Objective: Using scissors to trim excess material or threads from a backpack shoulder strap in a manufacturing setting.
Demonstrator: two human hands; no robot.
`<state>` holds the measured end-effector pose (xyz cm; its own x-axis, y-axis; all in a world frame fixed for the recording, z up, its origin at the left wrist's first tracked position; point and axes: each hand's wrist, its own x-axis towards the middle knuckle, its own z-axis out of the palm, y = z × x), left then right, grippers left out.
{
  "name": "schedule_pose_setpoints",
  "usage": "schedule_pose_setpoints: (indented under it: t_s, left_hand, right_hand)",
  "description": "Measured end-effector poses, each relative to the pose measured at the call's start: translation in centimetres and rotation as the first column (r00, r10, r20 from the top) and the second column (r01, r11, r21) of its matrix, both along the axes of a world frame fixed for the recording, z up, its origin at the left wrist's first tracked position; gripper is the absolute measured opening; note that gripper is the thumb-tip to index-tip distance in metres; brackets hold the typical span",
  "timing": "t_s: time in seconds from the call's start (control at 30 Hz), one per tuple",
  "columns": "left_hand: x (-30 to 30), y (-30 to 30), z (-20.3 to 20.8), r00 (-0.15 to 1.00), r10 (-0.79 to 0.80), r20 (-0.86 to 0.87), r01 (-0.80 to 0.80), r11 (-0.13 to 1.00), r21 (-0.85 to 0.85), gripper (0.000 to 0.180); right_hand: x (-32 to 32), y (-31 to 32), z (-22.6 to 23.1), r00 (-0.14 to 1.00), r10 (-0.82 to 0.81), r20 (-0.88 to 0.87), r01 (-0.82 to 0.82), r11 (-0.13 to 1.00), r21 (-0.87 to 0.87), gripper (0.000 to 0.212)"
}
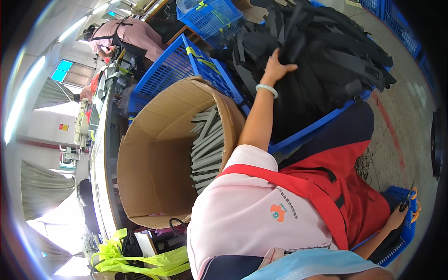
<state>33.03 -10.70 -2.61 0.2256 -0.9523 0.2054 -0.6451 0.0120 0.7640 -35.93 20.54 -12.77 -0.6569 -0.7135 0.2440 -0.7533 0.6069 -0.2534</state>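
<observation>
My left hand [276,66], with a pale green bangle on the wrist, reaches out onto a big heap of black straps [326,51] in a blue crate [308,133]. Its fingers curl into the straps and are partly hidden among them. My right hand [400,213] is low at the right edge, closed on a pair of scissors with orange handles [411,201]. It hovers over a second blue crate [405,233] holding dark pieces. My pink shirt and red apron fill the space between the two hands.
A large open cardboard box [154,158] with grey strips [207,144] stands left of me. More blue crates [172,70] stand behind it. Another person in pink [128,32] works at the far left by a long table [100,154]. Yellow-green bags [140,261] lie below.
</observation>
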Motion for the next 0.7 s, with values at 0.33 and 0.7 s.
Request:
schedule_pose_setpoints:
  t_s: [0.33, 0.7]
  left_hand:
    - [-4.5, 1.8, 6.2, 0.993, -0.060, -0.101, 0.010, 0.901, -0.434, 0.041]
    - [-19.1, 7.8, 8.5, -0.149, -0.424, -0.893, 0.691, 0.602, -0.401, 0.037]
  right_hand:
    - [-2.3, 2.3, -0.9, 0.994, 0.075, 0.082, -0.067, 0.993, -0.098, 0.044]
    - [22.7, -6.0, 11.9, 0.208, 0.486, 0.849, -0.148, 0.874, -0.464, 0.017]
